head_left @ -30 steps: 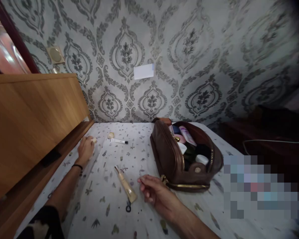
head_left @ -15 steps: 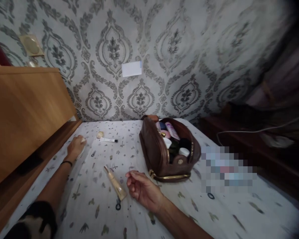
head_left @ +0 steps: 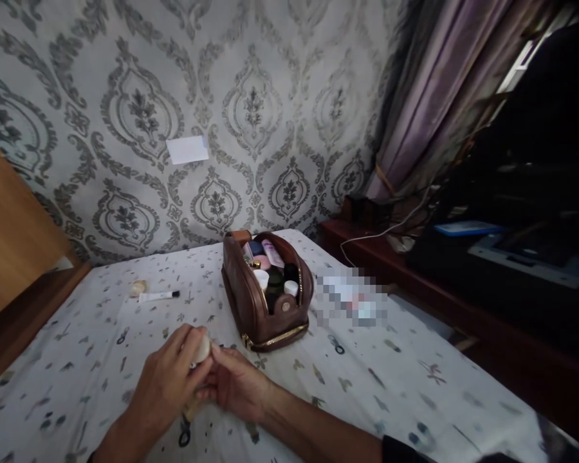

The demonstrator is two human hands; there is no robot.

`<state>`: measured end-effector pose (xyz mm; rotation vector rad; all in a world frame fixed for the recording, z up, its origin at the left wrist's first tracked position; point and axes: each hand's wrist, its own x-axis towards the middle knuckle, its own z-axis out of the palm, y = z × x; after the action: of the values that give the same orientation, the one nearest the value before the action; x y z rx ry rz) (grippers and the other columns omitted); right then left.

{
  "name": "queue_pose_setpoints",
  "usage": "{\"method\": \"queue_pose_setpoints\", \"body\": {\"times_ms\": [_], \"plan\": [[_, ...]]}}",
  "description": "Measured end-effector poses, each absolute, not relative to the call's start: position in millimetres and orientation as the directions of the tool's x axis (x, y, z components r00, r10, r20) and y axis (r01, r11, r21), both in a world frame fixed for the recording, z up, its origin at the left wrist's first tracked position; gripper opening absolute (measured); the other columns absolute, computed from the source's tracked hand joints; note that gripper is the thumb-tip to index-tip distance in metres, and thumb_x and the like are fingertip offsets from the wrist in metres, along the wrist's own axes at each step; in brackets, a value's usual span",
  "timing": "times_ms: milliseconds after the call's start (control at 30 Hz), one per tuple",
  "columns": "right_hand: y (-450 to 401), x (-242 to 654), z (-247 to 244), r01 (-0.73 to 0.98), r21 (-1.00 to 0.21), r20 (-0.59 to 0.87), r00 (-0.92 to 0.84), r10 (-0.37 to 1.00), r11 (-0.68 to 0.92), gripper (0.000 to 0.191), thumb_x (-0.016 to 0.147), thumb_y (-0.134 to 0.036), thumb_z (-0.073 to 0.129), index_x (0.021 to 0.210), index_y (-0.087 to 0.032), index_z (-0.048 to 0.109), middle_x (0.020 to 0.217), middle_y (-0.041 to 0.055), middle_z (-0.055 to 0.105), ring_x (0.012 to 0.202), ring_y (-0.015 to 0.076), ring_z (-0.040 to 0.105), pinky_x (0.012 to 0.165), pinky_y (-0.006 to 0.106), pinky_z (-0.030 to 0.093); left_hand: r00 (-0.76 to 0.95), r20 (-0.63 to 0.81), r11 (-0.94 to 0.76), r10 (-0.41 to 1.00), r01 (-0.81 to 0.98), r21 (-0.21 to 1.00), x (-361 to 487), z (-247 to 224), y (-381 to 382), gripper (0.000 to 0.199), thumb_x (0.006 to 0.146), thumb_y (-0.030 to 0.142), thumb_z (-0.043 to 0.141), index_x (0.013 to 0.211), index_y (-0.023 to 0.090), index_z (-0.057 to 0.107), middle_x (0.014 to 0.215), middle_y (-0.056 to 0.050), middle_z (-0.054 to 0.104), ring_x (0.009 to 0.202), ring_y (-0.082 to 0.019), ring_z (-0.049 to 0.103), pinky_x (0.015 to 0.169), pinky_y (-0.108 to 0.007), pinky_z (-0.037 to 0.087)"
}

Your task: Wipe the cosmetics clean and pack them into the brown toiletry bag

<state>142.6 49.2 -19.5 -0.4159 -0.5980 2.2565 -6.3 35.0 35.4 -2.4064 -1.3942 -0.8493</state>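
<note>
Pinching a small, rounded, cream-coloured object (head_left: 202, 349) just front-left of the open brown leather zip bag (head_left: 244, 292), the left hand (head_left: 166, 373) meets the right hand (head_left: 240, 384), whose own grip I cannot tell. Left of the bag lies a slim white tube (head_left: 155, 296) with a black cap (head_left: 175, 294).

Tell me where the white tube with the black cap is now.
In the head view, the white tube lies left of the brown bag, beside the small beige object.
</note>
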Motion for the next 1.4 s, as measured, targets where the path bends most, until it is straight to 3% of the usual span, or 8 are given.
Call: {"method": "queue_pose_setpoints", "body": {"times_ms": [233, 400, 600, 700, 900, 1133, 1267, 1400], "plan": [[51.1, 143.4, -18.9, -0.59, -0.515, -0.121, -0.668, 0.734, -0.622, 0.05, 0.063, -0.048, 0.091, 0.091, -0.012, 0.071, 0.077, 0.0005, 0.071, 0.07, 0.0125, 0.066, 0.069, 0.028, 0.048, 0.491, 0.578, -0.612, 0.652, 0.791, 0.02, -15.2, 32.3, 36.0, 0.031, 0.098, 0.046, 0.048, 0.113, 0.021, 0.058, 0.097, -0.007, 0.07, 0.084, -0.021, 0.072, 0.064, -0.028, 0.057], [51.8, 146.2, -14.7, -0.596, -0.534, -0.094, -0.663, 0.742, -0.6, 0.048, 0.061, -0.04, 0.093, 0.091, -0.012, 0.07, 0.078, -0.0006, 0.071, 0.064, 0.009, 0.063, 0.066, 0.024, 0.047, 0.509, 0.545, -0.685, 0.666, 0.707, 0.177, -26.8, 26.6, 36.2, 0.043, 0.093, 0.051, 0.057, 0.125, 0.023, 0.058, 0.107, -0.007, 0.072, 0.095, -0.021, 0.072, 0.077, -0.027, 0.058], [53.4, 143.8, -16.0, -0.574, -0.622, -0.164, -0.57, 0.805, -0.533, 0.056, 0.051, -0.037, 0.097, 0.088, -0.017, 0.06, 0.079, 0.001, 0.073, 0.071, 0.0146, 0.071, 0.058, 0.021, 0.044, 0.015, 0.595, -0.404, 0.804, 0.747, 0.528, -39.4, 33.1, 29.8, 0.027, 0.092, 0.043, 0.057, 0.11, 0.023, 0.061, 0.086, -0.001, 0.068, 0.077, -0.018, 0.068, 0.072, -0.028, 0.056], [49.3, 139.5, -17.1, -0.493, -0.749, -0.117, -0.559, 0.821, -0.442, 0.056, 0.047, -0.035, 0.096, 0.085, -0.019, 0.06, 0.073, -0.0025, 0.07, 0.062, 0.0123, 0.065, 0.056, 0.021, 0.042, -0.129, 0.622, -0.36, 0.773, 0.718, 0.596, -24.1, 36.5, 20.0, 0.019, 0.096, 0.034, 0.048, 0.105, 0.023, 0.06, 0.094, -0.004, 0.066, 0.087, -0.019, 0.066, 0.077, -0.031, 0.056], [42.9, 140.0, -12.2, -0.335, -0.94, 0.205, -0.406, 0.891, 0.064, 0.03, 0.055, -0.021, 0.082, 0.079, -0.02, 0.064, 0.074, -0.006, 0.06, 0.074, 0.013, 0.054, 0.074, 0.026, 0.045, 0.303, 0.564, -0.592, 0.768, 0.671, 0.446, 7.1, 23.4, 12.4, 0.019, 0.094, 0.029, 0.052, 0.106, 0.023, 0.066, 0.111, -0.01, 0.069, 0.106, -0.024, 0.065, 0.091, -0.038, 0.055], [43.6, 152.9, -8.2, -0.118, -0.962, 0.272, -0.499, 0.823, 0.247, 0.022, 0.064, -0.02, 0.078, 0.075, -0.018, 0.059, 0.074, -0.0059, 0.053, 0.069, 0.0111, 0.047, 0.064, 0.022, 0.041, 0.173, 0.423, -0.431, 0.89, 0.626, 0.65, 3.6, 19.1, 11.1, 0.034, 0.097, 0.039, 0.044, 0.121, 0.021, 0.062, 0.116, -0.011, 0.071, 0.107, -0.025, 0.068, 0.093, -0.04, 0.056], [45.2, 157.1, -5.0, -0.159, -0.963, 0.269, -0.585, 0.765, 0.217, 0.031, 0.064, -0.033, 0.085, 0.08, -0.018, 0.065, 0.08, -0.0035, 0.058, 0.074, 0.0134, 0.053, 0.071, 0.025, 0.044, 0.103, 0.259, -0.273, 0.96, 0.53, 0.803, 2.3, 26.0, 13.0, 0.041, 0.097, 0.049, 0.041, 0.112, 0.022, 0.068, 0.111, -0.01, 0.073, 0.105, -0.025, 0.069, 0.095, -0.041, 0.056], [43.2, 155.7, -3.5, -0.308, -0.951, 0.193, -0.661, 0.725, -0.028, 0.045, 0.055, -0.041, 0.091, 0.086, -0.019, 0.067, 0.082, -0.0034, 0.062, 0.077, 0.0143, 0.058, 0.079, 0.029, 0.048, 0.091, 0.1, -0.129, 0.991, 0.401, 0.907, -3.7, 25.0, 19.2, 0.046, 0.093, 0.057, 0.043, 0.101, 0.022, 0.072, 0.102, -0.009, 0.075, 0.099, -0.025, 0.07, 0.092, -0.04, 0.057]]}}
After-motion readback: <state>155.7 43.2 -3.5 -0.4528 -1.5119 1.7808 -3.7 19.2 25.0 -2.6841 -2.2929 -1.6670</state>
